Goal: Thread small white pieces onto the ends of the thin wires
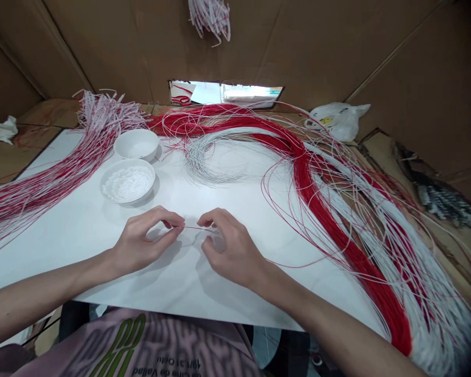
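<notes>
Over the white tabletop, my left hand is closed in a pinch on the end of a thin red wire. Something small and pale at those fingertips is too tiny to make out. The wire runs rightward past my right hand, whose thumb and fingers are apart, and trails off toward the bundles. Behind my left hand stands a white bowl filled with small white pieces. A second white bowl stands just beyond it; little shows inside.
A thick bundle of red wires and white wires curves down the right side. Red wires with white tagged ends lie at the left. Cardboard walls surround the table, with a plastic bag at the back right.
</notes>
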A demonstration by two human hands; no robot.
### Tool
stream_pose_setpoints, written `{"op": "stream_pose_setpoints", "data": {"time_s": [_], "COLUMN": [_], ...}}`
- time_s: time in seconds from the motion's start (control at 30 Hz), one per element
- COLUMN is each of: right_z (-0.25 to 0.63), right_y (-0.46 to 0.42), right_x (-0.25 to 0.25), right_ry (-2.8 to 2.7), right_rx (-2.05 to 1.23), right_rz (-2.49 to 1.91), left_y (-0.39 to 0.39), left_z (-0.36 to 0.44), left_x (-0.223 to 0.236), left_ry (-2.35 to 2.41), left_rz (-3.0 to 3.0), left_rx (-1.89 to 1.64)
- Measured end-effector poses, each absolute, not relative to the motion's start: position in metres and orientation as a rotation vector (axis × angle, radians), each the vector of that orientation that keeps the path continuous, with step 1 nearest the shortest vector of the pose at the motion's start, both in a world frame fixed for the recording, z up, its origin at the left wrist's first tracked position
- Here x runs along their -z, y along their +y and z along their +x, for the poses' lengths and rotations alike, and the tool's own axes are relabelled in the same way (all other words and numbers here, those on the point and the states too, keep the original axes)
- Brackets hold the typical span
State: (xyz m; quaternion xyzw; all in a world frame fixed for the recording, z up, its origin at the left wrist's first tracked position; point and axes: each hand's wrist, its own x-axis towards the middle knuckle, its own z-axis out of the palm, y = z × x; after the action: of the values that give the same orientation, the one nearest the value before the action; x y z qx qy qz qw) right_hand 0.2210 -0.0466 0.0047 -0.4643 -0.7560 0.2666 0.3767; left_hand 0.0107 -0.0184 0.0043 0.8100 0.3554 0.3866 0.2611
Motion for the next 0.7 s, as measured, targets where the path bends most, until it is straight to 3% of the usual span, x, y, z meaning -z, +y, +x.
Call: {"op": "stream_pose_setpoints", "data": {"time_s": [0.17, 0.7], "right_z": [0.217, 0.222], "right_y": [-0.050, -0.045], "right_x": [-0.002, -0.010], "right_ry": [-1.930, -1.838], "right_rx": [-0.814, -0.658], "right_rz": [-1.132, -1.365], "left_y": [-0.020, 0.002], "left_z": [0.013, 0.012], "left_x": [-0.003, 0.010], "left_ry": [0.958, 1.229], "left_rz": [2.242, 2.306], "left_rx": [-0.934, -0.719]}}
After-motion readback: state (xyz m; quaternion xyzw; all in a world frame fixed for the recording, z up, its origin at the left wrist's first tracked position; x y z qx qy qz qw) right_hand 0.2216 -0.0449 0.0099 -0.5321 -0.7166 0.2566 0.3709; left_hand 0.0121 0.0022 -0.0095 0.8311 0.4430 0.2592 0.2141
